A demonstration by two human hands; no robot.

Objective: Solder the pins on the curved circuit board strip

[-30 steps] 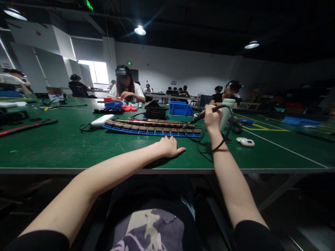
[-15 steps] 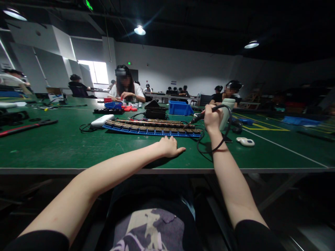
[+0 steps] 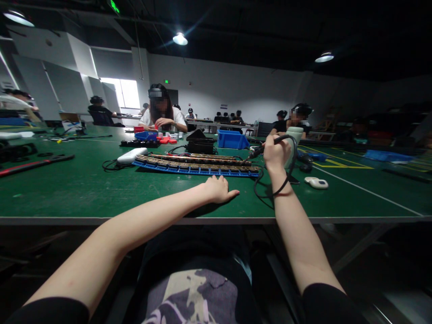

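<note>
My right hand is wrapped round a black corded pen-like tool. The tool's thin tip points down-left at the right part of a long blue strip holder with brown-and-gold strips on it. Whether the tip touches them is too small to tell. My left hand rests on the green table just in front of the holder, thumb stretched to the right and nothing seen in it. The tool's black cable loops over my right wrist.
Behind the strips are a black box and a blue bin. A white device lies left, a pale bottle and a small white case right. A person sits across the table.
My right hand and the tool's tip have shifted slightly to the right along the strips. My left hand has not moved.
</note>
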